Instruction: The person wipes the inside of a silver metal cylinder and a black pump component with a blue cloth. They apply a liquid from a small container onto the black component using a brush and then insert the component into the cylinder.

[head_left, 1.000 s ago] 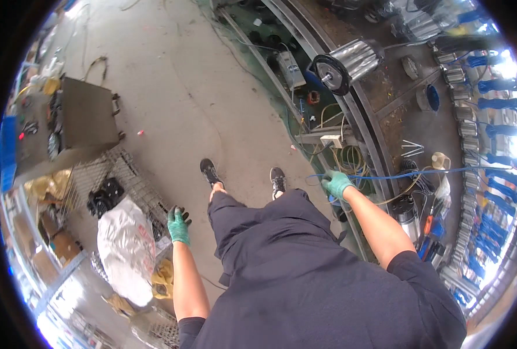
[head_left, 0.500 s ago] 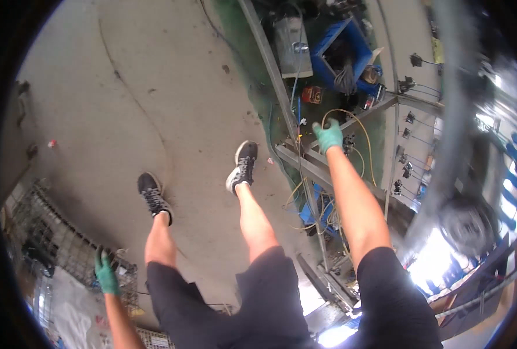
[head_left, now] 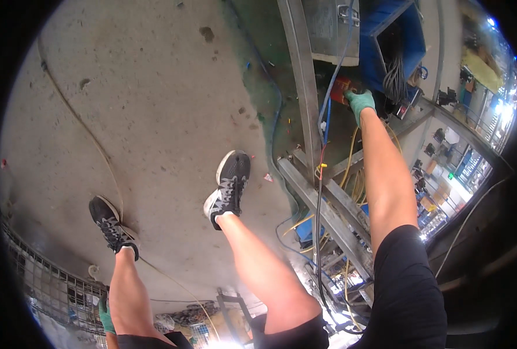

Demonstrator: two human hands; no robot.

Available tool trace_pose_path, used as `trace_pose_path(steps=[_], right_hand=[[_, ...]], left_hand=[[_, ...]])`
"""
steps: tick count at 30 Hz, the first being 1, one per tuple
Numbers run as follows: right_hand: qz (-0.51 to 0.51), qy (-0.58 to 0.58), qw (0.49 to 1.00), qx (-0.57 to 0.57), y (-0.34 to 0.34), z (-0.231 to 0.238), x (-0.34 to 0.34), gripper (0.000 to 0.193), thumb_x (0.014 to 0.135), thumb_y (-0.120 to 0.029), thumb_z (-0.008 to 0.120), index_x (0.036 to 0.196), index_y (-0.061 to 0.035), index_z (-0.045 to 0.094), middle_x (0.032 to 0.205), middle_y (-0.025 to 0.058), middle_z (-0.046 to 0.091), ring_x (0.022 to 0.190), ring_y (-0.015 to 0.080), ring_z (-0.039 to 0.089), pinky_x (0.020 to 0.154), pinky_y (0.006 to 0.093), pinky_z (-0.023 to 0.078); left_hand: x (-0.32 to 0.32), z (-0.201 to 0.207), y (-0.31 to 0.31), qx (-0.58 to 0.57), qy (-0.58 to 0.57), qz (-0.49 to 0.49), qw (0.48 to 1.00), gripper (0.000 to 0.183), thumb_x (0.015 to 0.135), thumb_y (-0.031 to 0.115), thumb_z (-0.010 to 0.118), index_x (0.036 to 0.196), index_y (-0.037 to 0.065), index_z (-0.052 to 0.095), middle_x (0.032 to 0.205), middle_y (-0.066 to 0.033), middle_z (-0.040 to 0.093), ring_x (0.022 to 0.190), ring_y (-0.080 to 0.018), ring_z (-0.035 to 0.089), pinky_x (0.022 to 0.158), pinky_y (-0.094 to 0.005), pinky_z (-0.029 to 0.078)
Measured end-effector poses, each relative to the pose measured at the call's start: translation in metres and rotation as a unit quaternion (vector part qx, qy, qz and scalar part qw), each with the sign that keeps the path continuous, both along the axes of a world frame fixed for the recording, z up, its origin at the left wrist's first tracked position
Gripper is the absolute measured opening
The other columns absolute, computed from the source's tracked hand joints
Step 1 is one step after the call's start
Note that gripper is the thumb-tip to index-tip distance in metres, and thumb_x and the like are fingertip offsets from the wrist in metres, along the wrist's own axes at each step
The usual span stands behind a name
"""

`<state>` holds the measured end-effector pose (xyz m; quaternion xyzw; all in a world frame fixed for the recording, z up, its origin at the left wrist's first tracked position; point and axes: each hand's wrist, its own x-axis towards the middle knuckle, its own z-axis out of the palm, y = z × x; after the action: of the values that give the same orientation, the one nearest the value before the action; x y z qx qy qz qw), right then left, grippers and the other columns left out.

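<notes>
My right hand [head_left: 361, 106], in a green glove, reaches out to a small red box [head_left: 340, 89] on the green floor. Its thumb and fingers are closed at the box's near right edge, and the glove hides part of that side. Beside my left shin, low at the left, my left hand [head_left: 105, 314] shows only in part, also gloved in green. Its fingers point up, apart and holding nothing that I can see, close to a wire mesh basket [head_left: 55, 279].
A metal frame beam [head_left: 302, 75] runs between my feet and the red box. Past it stand a grey metal case [head_left: 334, 32] and a blue crate [head_left: 380, 23] with a coiled grey cable [head_left: 394, 81]. Hoses and a yellow cable [head_left: 351, 157] hang around the frame's crossbars.
My right hand has gone from above the crossbar out to the red box. My left hand has dropped lower, partly behind my leg. The view has shifted closer to the frame.
</notes>
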<state>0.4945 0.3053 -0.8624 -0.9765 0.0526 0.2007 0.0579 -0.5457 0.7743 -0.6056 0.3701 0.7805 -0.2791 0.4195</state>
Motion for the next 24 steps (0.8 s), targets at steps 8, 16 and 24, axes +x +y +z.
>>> trace_pose_path(steps=[8, 16, 24], right_hand=[[-0.094, -0.135, 0.986, -0.031, 0.067, 0.051, -0.078, 0.099, 0.069, -0.033, 0.091, 0.153, -0.0022, 0.047, 0.138, 0.0254, 0.064, 0.128, 0.0382, 0.063, 0.110, 0.0422, 0.051], [-0.175, -0.114, 0.975, 0.076, 0.217, 0.284, -0.236, 0.107, 0.069, -0.027, 0.090, 0.161, -0.0103, 0.039, 0.148, 0.0275, 0.051, 0.135, 0.0428, 0.055, 0.115, 0.0477, 0.046], [0.083, 0.020, 0.967, 0.239, 0.298, 0.674, -0.433, 0.081, 0.067, -0.014, 0.084, 0.140, -0.0018, 0.050, 0.137, 0.0275, 0.056, 0.123, 0.0493, 0.055, 0.105, 0.0517, 0.050]], left_hand=[[0.029, 0.012, 0.069, 0.069, -0.080, -0.043, 0.993, 0.053, 0.110, 0.037, 0.054, 0.154, 0.008, 0.048, 0.151, -0.0126, 0.056, 0.137, -0.0290, 0.055, 0.105, -0.0481, 0.049], [0.353, 0.088, 0.116, 0.125, -0.432, -0.199, 0.871, 0.060, 0.096, -0.001, 0.064, 0.154, 0.003, 0.049, 0.151, -0.0129, 0.057, 0.134, -0.0249, 0.058, 0.110, -0.0387, 0.048], [0.568, 0.358, 0.042, 0.042, -0.602, -0.631, 0.487, 0.118, 0.062, 0.025, 0.095, 0.161, 0.005, 0.034, 0.158, -0.0266, 0.044, 0.142, -0.0461, 0.045, 0.119, -0.0487, 0.041]])
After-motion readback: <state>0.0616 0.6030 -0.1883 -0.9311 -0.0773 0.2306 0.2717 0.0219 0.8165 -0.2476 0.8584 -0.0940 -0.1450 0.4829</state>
